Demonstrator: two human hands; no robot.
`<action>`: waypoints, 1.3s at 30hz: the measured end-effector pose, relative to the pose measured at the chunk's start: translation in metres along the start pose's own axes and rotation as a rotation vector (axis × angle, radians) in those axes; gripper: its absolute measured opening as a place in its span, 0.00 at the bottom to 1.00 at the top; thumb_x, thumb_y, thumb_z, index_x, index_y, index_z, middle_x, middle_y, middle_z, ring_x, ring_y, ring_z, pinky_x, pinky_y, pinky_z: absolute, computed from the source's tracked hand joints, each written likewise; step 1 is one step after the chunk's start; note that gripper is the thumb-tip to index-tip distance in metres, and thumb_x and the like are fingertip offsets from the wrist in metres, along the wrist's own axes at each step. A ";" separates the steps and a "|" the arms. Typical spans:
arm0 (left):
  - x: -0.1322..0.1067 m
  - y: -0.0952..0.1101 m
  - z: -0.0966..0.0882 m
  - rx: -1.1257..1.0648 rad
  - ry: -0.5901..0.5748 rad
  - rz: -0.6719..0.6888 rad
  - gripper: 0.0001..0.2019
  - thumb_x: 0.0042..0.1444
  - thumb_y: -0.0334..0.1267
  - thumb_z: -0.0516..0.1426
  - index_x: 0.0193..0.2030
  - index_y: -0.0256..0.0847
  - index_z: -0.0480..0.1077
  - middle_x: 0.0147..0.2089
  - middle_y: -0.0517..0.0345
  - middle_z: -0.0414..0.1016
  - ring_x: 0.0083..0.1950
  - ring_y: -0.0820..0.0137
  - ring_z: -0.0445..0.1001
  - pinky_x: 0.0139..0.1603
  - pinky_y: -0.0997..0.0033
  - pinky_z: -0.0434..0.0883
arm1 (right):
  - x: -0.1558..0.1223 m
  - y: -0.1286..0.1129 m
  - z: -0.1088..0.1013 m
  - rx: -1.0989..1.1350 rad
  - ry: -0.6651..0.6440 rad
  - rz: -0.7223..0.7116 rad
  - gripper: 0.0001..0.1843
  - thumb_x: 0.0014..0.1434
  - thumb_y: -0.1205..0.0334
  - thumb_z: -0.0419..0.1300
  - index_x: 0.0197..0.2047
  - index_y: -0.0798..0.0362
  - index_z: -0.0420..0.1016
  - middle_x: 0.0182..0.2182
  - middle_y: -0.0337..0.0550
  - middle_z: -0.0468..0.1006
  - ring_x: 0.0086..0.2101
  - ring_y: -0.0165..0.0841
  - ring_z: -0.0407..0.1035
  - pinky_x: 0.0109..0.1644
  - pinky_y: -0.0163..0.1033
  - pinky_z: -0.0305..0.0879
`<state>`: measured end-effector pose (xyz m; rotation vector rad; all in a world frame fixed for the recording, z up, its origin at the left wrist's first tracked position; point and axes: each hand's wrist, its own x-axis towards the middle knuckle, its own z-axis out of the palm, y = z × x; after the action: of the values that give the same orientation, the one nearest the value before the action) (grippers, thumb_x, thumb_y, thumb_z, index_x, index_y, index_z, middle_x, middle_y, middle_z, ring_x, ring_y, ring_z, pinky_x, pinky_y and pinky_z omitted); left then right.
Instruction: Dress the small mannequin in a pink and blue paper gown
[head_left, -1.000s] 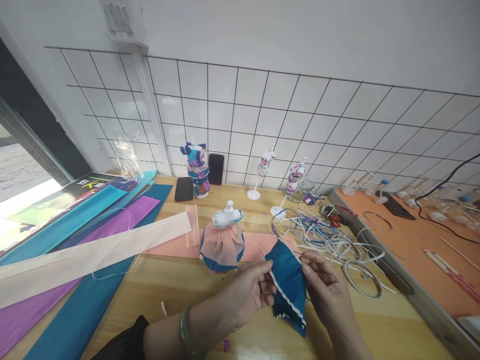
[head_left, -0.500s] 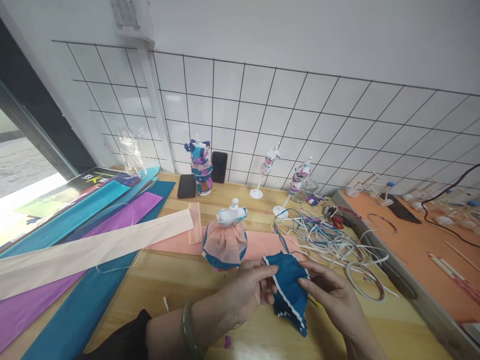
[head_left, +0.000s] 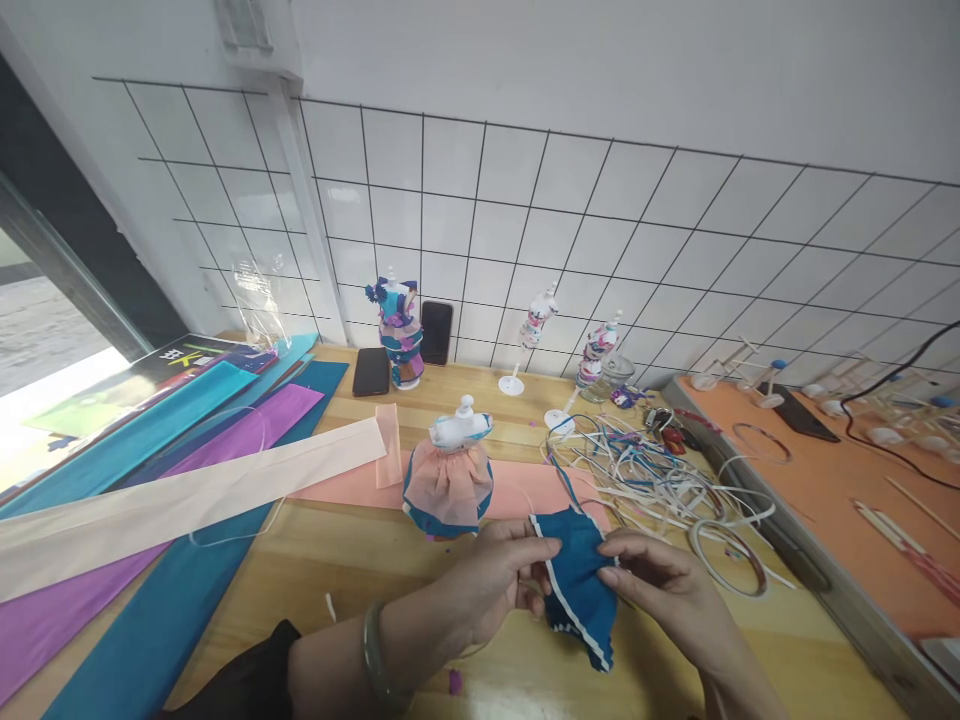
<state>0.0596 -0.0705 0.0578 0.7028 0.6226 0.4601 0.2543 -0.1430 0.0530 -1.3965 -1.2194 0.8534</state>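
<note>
A piece of teal fabric point(head_left: 581, 565) with white-edged borders is stretched between my two hands over the wooden table point(head_left: 300, 590). My left hand point(head_left: 502, 575) pinches its left white edge between thumb and fingers. At the opposite edge, my right hand point(head_left: 656, 575) grips the cloth with thumb and fingertips. The fabric's lower end hangs ruffled and narrows to a point. Just behind my left hand stands a small mannequin point(head_left: 461, 430) wearing a gathered peach skirt point(head_left: 448, 485) with a teal hem.
Long fabric strips point(head_left: 187, 485) cover the left side. Tangled ribbons point(head_left: 652, 460) and a tape roll point(head_left: 727, 560) lie to the right. Further mannequins point(head_left: 401, 325) and phones point(head_left: 371, 372) stand or lie near the wall. An orange-topped tray point(head_left: 825, 500) borders the right.
Both hands keep hold of the teal fabric. My right thumb and fingers have shifted slightly on its right edge, and the cloth's folds have changed a little. The view has moved slightly.
</note>
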 end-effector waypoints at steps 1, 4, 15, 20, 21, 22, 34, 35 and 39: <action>0.000 0.001 0.000 -0.014 0.001 -0.012 0.19 0.38 0.47 0.67 0.31 0.34 0.71 0.23 0.61 0.68 0.22 0.78 0.63 0.20 0.76 0.58 | 0.000 0.000 0.000 0.001 -0.008 0.000 0.07 0.44 0.60 0.73 0.31 0.46 0.85 0.27 0.42 0.83 0.27 0.33 0.75 0.29 0.30 0.73; 0.000 0.002 0.001 -0.054 -0.004 -0.067 0.20 0.38 0.48 0.67 0.31 0.34 0.71 0.23 0.61 0.67 0.22 0.78 0.63 0.20 0.76 0.54 | -0.001 -0.001 0.002 0.003 -0.037 -0.004 0.06 0.44 0.60 0.73 0.29 0.46 0.85 0.27 0.43 0.83 0.28 0.34 0.76 0.31 0.31 0.74; 0.003 -0.005 -0.001 0.069 0.036 -0.060 0.17 0.39 0.45 0.65 0.31 0.35 0.72 0.21 0.62 0.68 0.19 0.80 0.62 0.17 0.78 0.52 | 0.000 -0.006 0.003 0.003 -0.139 -0.039 0.02 0.49 0.60 0.70 0.26 0.46 0.84 0.29 0.44 0.81 0.32 0.36 0.75 0.35 0.35 0.72; 0.001 -0.004 0.001 0.175 0.070 -0.039 0.16 0.39 0.45 0.64 0.30 0.34 0.72 0.20 0.63 0.66 0.18 0.80 0.60 0.17 0.77 0.54 | 0.002 -0.006 0.003 0.001 -0.138 -0.031 0.03 0.49 0.58 0.70 0.27 0.47 0.83 0.30 0.45 0.81 0.33 0.36 0.75 0.36 0.36 0.73; 0.001 -0.003 0.001 0.185 0.060 -0.034 0.15 0.40 0.45 0.63 0.30 0.34 0.72 0.19 0.63 0.65 0.18 0.80 0.60 0.17 0.77 0.54 | 0.002 -0.006 0.003 -0.004 -0.131 -0.027 0.03 0.49 0.59 0.70 0.27 0.47 0.83 0.29 0.44 0.81 0.33 0.36 0.75 0.36 0.36 0.73; 0.000 -0.003 0.001 0.192 0.045 -0.031 0.15 0.40 0.45 0.63 0.30 0.34 0.72 0.19 0.63 0.65 0.17 0.80 0.59 0.17 0.77 0.54 | 0.002 -0.005 0.003 -0.009 -0.120 -0.022 0.03 0.48 0.59 0.70 0.27 0.47 0.83 0.29 0.44 0.81 0.32 0.35 0.75 0.36 0.35 0.73; -0.001 -0.004 0.001 0.194 -0.018 -0.050 0.17 0.41 0.46 0.65 0.33 0.35 0.73 0.22 0.63 0.67 0.19 0.80 0.61 0.18 0.77 0.53 | 0.001 -0.006 0.004 -0.062 -0.084 -0.008 0.07 0.46 0.54 0.71 0.28 0.48 0.84 0.27 0.45 0.82 0.30 0.36 0.75 0.35 0.37 0.73; -0.001 -0.004 0.001 0.201 -0.029 -0.047 0.17 0.41 0.46 0.64 0.33 0.35 0.73 0.22 0.63 0.66 0.19 0.80 0.60 0.18 0.76 0.52 | 0.001 -0.007 0.005 -0.066 -0.088 -0.013 0.07 0.46 0.54 0.71 0.27 0.48 0.84 0.27 0.44 0.81 0.30 0.36 0.74 0.34 0.37 0.73; -0.001 -0.003 0.002 0.208 -0.027 -0.037 0.19 0.41 0.49 0.65 0.32 0.34 0.72 0.22 0.62 0.66 0.18 0.80 0.60 0.17 0.77 0.52 | 0.001 -0.009 0.005 -0.078 -0.110 -0.017 0.07 0.48 0.55 0.70 0.26 0.49 0.82 0.26 0.43 0.80 0.29 0.35 0.73 0.33 0.36 0.71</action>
<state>0.0602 -0.0742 0.0569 0.8920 0.6627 0.3533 0.2481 -0.1413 0.0608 -1.4149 -1.3597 0.8884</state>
